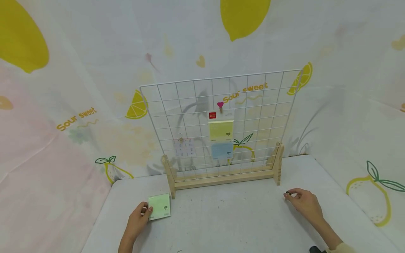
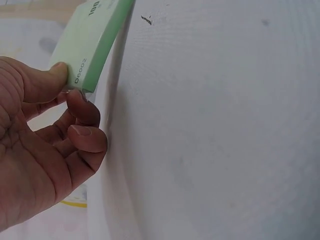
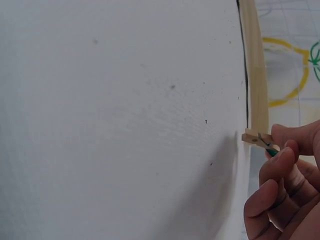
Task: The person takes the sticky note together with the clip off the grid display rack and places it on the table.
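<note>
My left hand [image 1: 138,219] pinches a pale green sticky note pad [image 1: 159,206] by its edge, left of the wire grid rack. In the left wrist view the thumb lies on the face of the pad [image 2: 82,45], which is marked 100. At the right of the table, my right hand [image 1: 305,205] holds a small wooden clothespin [image 3: 254,138] with a bit of green on it, pinched between thumb and finger. A yellow and blue sticky note pack [image 1: 220,131] hangs on the grid [image 1: 265,105] under a clothespin with a pink heart [image 1: 220,104].
The grid stands in a wooden base [image 1: 221,181] at the back of the white table [image 1: 221,218]. A small printed sheet [image 1: 185,148] is clipped low on the grid's left side. Behind hangs a lemon-print cloth [image 1: 104,70]. A black object [image 1: 315,249] shows at the bottom right.
</note>
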Demonstrator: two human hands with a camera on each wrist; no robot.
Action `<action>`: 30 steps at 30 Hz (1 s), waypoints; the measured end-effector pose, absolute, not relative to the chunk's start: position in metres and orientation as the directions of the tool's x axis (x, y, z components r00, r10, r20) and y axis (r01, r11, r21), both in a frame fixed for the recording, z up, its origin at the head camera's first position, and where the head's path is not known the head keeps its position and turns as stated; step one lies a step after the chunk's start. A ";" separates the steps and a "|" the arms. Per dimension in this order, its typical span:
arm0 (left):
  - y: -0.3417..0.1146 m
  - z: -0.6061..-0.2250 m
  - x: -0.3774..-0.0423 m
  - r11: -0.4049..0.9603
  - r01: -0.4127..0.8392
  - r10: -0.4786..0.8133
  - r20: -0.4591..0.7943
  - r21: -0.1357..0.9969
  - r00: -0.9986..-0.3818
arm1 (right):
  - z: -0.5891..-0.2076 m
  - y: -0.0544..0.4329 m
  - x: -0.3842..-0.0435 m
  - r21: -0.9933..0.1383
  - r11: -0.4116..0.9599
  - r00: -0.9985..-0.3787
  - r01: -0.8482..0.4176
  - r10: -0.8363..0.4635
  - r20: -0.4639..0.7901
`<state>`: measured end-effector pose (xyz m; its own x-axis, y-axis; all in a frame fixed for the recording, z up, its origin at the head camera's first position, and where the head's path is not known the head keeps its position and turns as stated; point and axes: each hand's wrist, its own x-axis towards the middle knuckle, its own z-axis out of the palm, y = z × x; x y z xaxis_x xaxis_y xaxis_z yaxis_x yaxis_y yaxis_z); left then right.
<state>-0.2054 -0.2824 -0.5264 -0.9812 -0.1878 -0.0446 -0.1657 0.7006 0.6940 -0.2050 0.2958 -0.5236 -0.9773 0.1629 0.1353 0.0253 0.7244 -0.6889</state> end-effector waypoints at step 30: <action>-0.283 -0.524 -0.204 0.729 -0.228 -0.225 -0.089 0.645 -0.970 | -0.535 0.308 -0.205 -0.618 0.784 -0.979 0.063 0.168 0.113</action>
<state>-0.2038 -0.2834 -0.5242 -0.9703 -0.2250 -0.0893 -0.2285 0.7293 0.6449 -0.2048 0.3083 -0.5350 -0.9793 0.1676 0.1133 0.0627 0.7838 -0.6178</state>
